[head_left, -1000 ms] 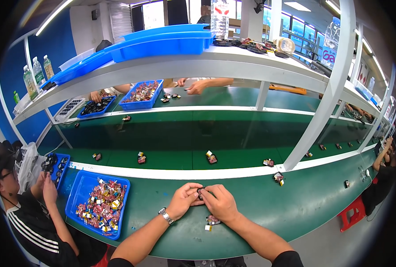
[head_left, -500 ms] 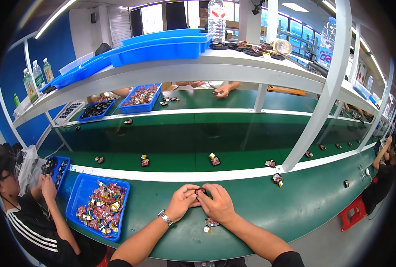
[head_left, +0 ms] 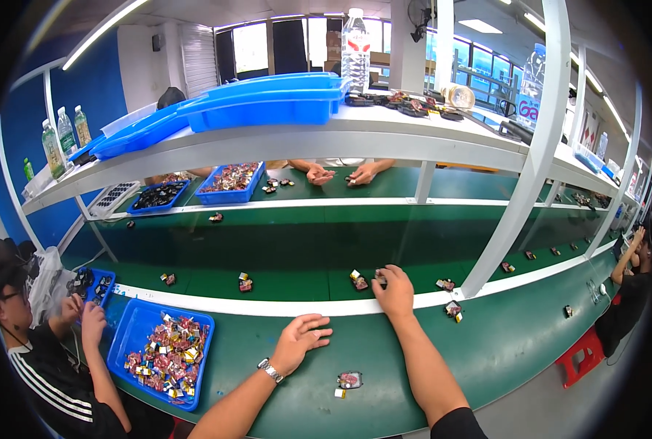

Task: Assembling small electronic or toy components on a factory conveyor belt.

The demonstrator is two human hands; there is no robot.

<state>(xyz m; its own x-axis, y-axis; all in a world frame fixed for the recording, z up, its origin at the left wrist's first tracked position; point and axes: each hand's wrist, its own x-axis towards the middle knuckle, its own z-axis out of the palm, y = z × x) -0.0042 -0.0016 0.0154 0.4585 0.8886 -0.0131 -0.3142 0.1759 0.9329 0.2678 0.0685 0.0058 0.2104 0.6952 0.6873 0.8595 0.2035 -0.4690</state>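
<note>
My left hand (head_left: 302,342), with a metal watch on its wrist, hovers above the green bench, fingers apart and nothing in it. Reaching over the white rail to the green belt, my right hand (head_left: 395,293) has its fingertips on a small dark electronic assembly (head_left: 379,278), mostly covered by the fingers. Just left of it on the belt lies a similar assembly (head_left: 359,281) with a white-and-yellow piece. Between my forearms, an assembly with a reddish board (head_left: 350,380) rests on the bench, its white-and-yellow piece (head_left: 340,394) beside it.
A blue tray (head_left: 207,351) heaped with reddish assemblies stands at my left, beside a co-worker (head_left: 55,373). The white rail (head_left: 326,309) separates bench and belt. A slanting white post (head_left: 512,212) rises at right. Overhead, a shelf (head_left: 282,139) holds blue trays and bottles.
My hands have parted. The right one has moved forward and right to the belt with the small assembly; the left has opened and stays over the bench. The view has shifted slightly.
</note>
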